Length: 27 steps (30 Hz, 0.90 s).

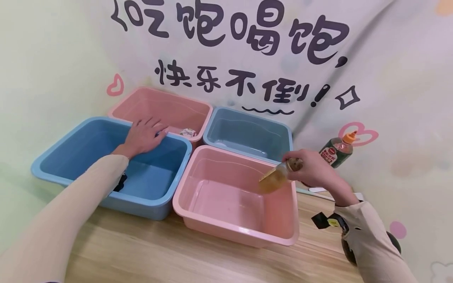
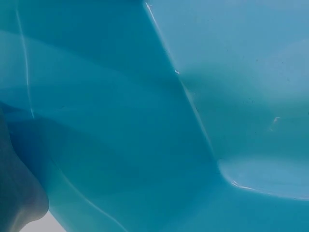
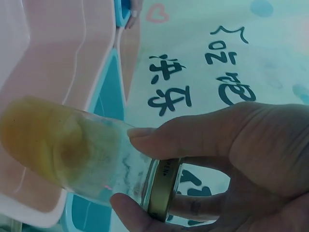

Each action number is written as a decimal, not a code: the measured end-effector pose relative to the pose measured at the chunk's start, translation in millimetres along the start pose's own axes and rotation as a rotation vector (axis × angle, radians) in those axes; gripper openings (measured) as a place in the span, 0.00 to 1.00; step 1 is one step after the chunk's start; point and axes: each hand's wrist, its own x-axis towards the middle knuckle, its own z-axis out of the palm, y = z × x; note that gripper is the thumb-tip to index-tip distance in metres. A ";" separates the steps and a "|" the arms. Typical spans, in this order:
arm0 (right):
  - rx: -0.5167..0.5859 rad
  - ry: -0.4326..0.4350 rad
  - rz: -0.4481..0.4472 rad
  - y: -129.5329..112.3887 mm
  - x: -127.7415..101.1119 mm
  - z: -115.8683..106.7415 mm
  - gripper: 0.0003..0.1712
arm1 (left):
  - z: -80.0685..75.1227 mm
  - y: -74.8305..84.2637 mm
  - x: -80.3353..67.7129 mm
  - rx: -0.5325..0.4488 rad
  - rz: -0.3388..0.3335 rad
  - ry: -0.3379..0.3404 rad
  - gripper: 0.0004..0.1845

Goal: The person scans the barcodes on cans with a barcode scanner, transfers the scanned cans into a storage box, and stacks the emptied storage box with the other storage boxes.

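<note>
Four smooth plastic tubs on wood-grain worktop [image 1: 141, 251]; right hand [image 1: 315, 171] fingers curled round tilted glass jar [image 1: 277, 177] over pink tub [image 1: 198, 220]; left hand [image 1: 143, 135] fingers spread flat on blue tub [image 1: 53, 157] rim

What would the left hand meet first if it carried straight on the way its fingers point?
Probably the rim of the far pink tub: the left hand lies open over the blue tub, fingers aimed there. Depth is unclear.

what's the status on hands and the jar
Right hand grips jar, tilted over near pink bin. Left hand open on blue bin rim. Nothing in the way.
</note>
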 end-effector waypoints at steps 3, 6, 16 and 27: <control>0.052 0.005 0.047 7.0 -8.3 -6.3 0.19 | 0.5 0.4 0.1 -0.001 0.002 -0.004 0.27; 0.088 0.031 0.064 15.6 -17.9 -13.7 0.21 | 1.4 -0.2 0.3 -0.005 0.002 0.001 0.27; 0.103 0.169 0.074 48.4 -55.0 -39.4 0.24 | 3.4 -3.1 2.0 -0.001 0.024 0.032 0.27; 0.117 0.231 0.193 89.0 -99.6 -47.1 0.28 | 3.7 -3.2 3.4 0.012 0.015 0.013 0.27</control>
